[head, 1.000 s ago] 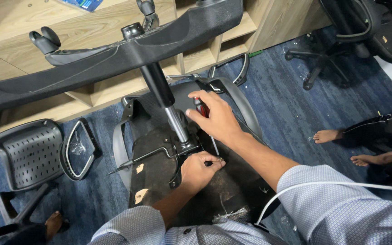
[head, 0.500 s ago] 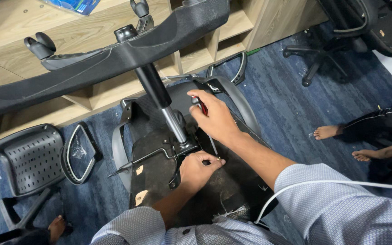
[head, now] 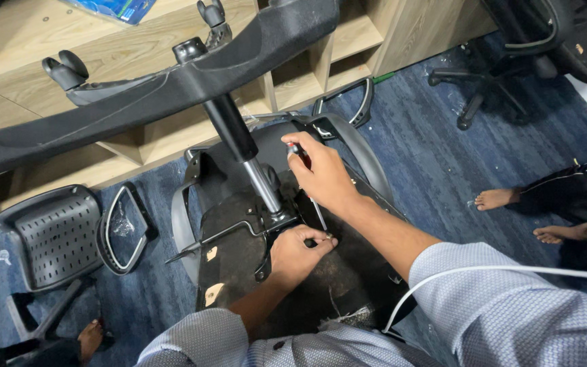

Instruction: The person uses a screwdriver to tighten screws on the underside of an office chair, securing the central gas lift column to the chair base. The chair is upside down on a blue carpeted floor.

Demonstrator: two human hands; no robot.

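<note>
An office chair lies upside down on the floor, its black seat underside (head: 232,272) facing me. The gas cylinder (head: 242,153) rises from the metal mechanism plate (head: 266,228) up to the black wheeled base (head: 137,95). My right hand (head: 324,173) grips a screwdriver (head: 300,158) with a red and black handle; its shaft points down at the plate's right side. My left hand (head: 297,255) rests on the seat underside beside the plate, fingertips pinched at the screwdriver's tip. What it pinches is hidden.
Wooden shelving (head: 307,61) stands behind the chair. A perforated black backrest (head: 52,234) and a loose armrest loop (head: 125,228) lie at left on the blue carpet (head: 443,143). Another person's bare feet (head: 497,199) are at right; another chair's base (head: 484,95) at top right.
My right hand has shifted slightly on the screwdriver handle, turning it. My left hand has stayed at the tip. The view has barely moved.
</note>
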